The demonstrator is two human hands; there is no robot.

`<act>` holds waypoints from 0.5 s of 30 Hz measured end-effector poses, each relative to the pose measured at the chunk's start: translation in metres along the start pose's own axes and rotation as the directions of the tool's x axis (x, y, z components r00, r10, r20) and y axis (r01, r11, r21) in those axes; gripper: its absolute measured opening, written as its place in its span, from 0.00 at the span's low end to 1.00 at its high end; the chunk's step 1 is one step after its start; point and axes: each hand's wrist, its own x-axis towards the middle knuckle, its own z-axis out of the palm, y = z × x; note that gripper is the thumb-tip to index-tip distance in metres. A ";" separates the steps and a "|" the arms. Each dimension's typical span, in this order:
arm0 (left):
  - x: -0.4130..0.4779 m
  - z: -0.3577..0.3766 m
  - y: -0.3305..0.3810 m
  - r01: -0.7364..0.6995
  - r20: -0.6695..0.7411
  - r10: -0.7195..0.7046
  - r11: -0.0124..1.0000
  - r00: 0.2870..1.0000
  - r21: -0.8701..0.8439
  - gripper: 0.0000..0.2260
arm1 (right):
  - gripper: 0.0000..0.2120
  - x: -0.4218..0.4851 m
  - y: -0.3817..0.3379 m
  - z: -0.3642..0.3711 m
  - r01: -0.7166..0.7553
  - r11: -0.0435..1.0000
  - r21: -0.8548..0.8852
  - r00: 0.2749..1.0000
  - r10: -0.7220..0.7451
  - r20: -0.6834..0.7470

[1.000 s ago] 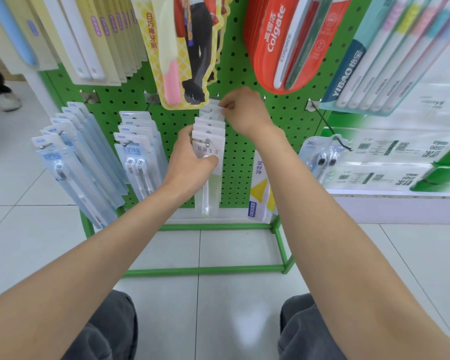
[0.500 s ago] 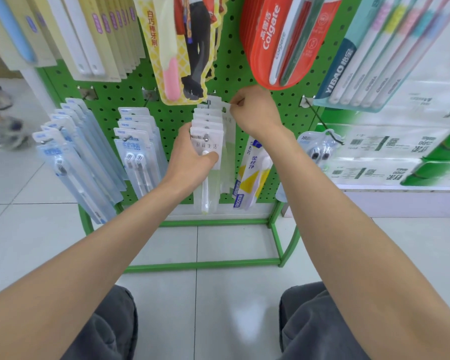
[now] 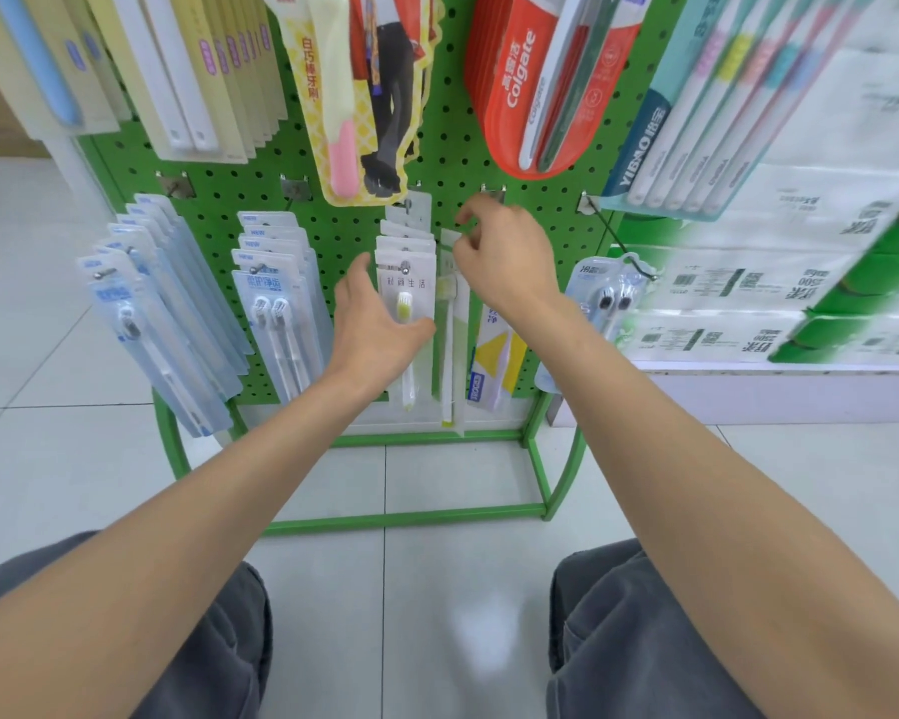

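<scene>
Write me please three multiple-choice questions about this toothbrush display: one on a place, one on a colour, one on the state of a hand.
1. Where is the single pack that the right hand pinches, compared with the stack of white packs?
A. left of it
B. right of it
C. on the floor

2. What colour is the pegboard?
A. green
B. blue
C. black

3. How is the left hand?
A. closed in a fist
B. curled round a red pack
C. open, fingers spread

Answers:
1 B: the pack hangs from the fingertips, apart from the stack and on its right side.
2 A: green board with holes shows between the hanging packs.
3 C: its fingers are straight beside the stack, and the thumb lies in front of the front pack.
</scene>
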 end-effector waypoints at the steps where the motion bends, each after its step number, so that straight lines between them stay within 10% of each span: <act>1: -0.001 0.000 -0.002 -0.003 0.004 0.003 1.000 1.000 -0.002 0.46 | 0.15 -0.003 0.000 -0.001 0.002 1.000 -0.003 1.000 -0.002 -0.003; 15: -0.047 -0.012 0.003 -0.063 -0.023 0.065 0.993 0.998 0.099 0.33 | 0.12 -0.073 -0.007 -0.031 0.046 0.988 0.149 0.999 -0.044 -0.013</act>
